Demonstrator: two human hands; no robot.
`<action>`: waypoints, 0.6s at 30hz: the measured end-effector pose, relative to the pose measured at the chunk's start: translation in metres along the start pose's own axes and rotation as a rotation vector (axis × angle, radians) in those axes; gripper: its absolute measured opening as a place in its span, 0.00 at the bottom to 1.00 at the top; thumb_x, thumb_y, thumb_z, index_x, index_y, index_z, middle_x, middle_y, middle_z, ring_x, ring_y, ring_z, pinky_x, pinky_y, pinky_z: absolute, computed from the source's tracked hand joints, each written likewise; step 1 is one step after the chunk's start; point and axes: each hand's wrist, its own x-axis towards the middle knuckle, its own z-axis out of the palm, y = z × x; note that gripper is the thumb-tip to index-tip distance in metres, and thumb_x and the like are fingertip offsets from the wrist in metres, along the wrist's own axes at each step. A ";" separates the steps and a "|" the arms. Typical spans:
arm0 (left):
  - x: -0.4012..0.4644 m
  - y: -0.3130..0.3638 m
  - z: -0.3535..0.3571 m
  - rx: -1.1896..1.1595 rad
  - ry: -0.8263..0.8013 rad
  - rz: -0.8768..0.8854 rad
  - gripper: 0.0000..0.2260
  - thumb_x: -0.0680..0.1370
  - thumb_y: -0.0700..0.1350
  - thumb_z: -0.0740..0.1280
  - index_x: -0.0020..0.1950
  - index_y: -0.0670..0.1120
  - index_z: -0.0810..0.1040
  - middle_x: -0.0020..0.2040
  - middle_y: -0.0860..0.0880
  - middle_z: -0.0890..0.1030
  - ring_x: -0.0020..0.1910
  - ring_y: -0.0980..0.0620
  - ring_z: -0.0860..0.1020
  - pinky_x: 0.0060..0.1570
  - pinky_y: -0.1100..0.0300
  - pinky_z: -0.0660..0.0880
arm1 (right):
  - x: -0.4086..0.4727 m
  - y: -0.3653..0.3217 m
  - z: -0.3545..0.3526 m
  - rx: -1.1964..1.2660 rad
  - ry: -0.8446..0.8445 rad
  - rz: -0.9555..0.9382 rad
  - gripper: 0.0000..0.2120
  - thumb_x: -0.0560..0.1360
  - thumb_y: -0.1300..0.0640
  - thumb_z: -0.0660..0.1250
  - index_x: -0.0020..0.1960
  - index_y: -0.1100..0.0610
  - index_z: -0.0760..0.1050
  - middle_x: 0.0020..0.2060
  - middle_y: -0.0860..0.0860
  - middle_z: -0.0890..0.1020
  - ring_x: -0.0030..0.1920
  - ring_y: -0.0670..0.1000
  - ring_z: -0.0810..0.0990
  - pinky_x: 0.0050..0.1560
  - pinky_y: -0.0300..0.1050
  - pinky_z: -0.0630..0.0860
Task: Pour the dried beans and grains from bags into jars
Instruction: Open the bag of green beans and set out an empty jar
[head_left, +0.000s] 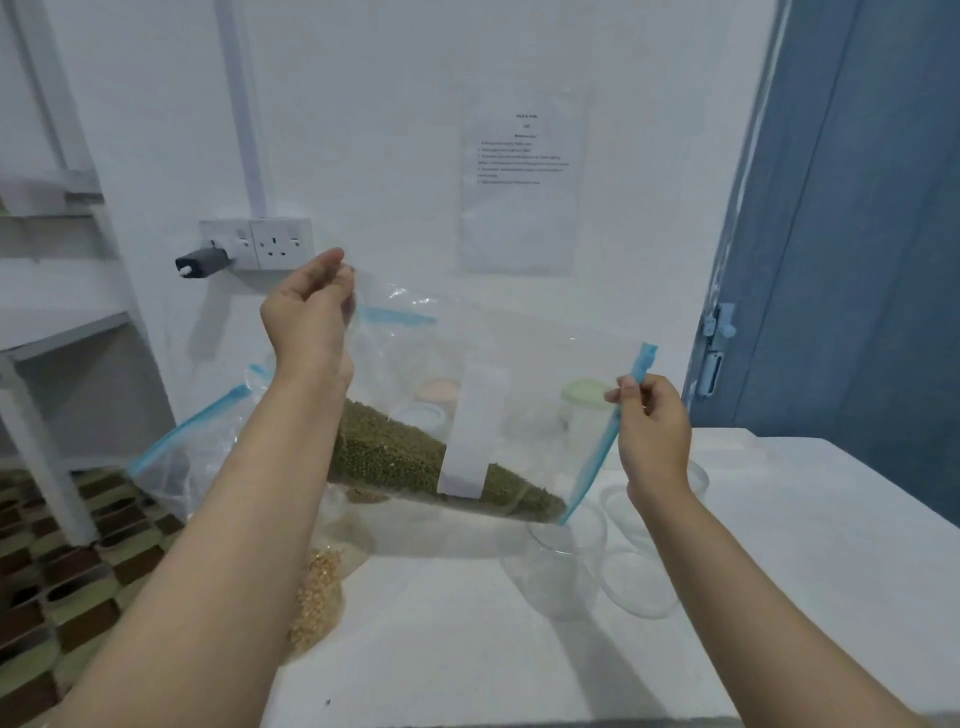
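A clear zip bag of green beans (405, 457) with a white label hangs tilted above the white table (779, 545). My left hand (306, 312) pinches its raised bottom corner. My right hand (654, 426) pinches the blue zip strip at the bag's mouth. The mouth's lower corner sits just over an open clear jar (566, 566). The beans lie along the lower edge, close to the mouth. Two more clear jars (641, 582) stand beside the first.
A bag of yellow grain (319, 597) lies at the table's left edge, and another clear zip bag (197, 441) stands behind my left arm. Pastel lids (584, 392) sit near the wall. A white shelf stands left, a blue door right.
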 end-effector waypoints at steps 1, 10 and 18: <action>0.001 0.000 0.000 -0.001 -0.004 -0.001 0.10 0.77 0.31 0.68 0.47 0.45 0.82 0.43 0.50 0.82 0.41 0.58 0.80 0.45 0.67 0.76 | -0.001 0.000 -0.001 -0.003 0.004 0.000 0.09 0.82 0.52 0.62 0.49 0.56 0.76 0.39 0.43 0.82 0.42 0.41 0.76 0.48 0.38 0.72; 0.004 -0.002 0.000 -0.009 -0.012 -0.018 0.10 0.77 0.30 0.68 0.47 0.44 0.82 0.42 0.50 0.82 0.41 0.58 0.80 0.46 0.67 0.76 | -0.005 0.007 0.001 -0.015 0.013 0.016 0.08 0.83 0.53 0.61 0.47 0.53 0.76 0.40 0.42 0.82 0.44 0.40 0.77 0.47 0.35 0.70; 0.010 -0.006 0.005 0.006 -0.052 -0.007 0.09 0.77 0.30 0.68 0.48 0.44 0.81 0.42 0.49 0.81 0.42 0.57 0.79 0.46 0.67 0.76 | -0.002 0.012 0.002 -0.013 0.032 0.018 0.08 0.83 0.52 0.61 0.46 0.50 0.75 0.40 0.43 0.83 0.46 0.45 0.78 0.48 0.37 0.71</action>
